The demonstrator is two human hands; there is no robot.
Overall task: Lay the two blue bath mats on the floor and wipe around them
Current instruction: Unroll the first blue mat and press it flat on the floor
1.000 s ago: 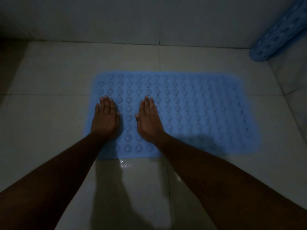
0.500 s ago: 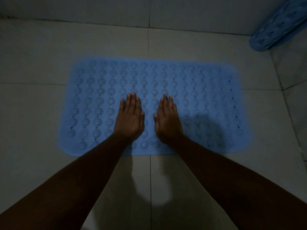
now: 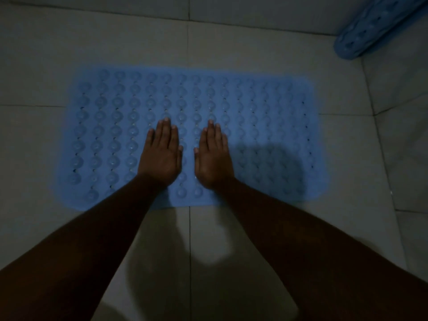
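Note:
A blue bath mat covered in round suction bumps lies flat on the pale tiled floor. My left hand and my right hand rest palm down on its near middle, side by side, fingers straight and held together, holding nothing. A second blue bath mat is rolled or curled up and leans in the far right corner, partly cut off by the frame edge.
A tiled wall runs along the back and another stands on the right, meeting at the corner. Bare floor tiles surround the flat mat. The room is dim, with my shadow on the near floor.
Both hands slid from the mat's left end to its middle and still press flat on it. The view shifted so the whole mat shows.

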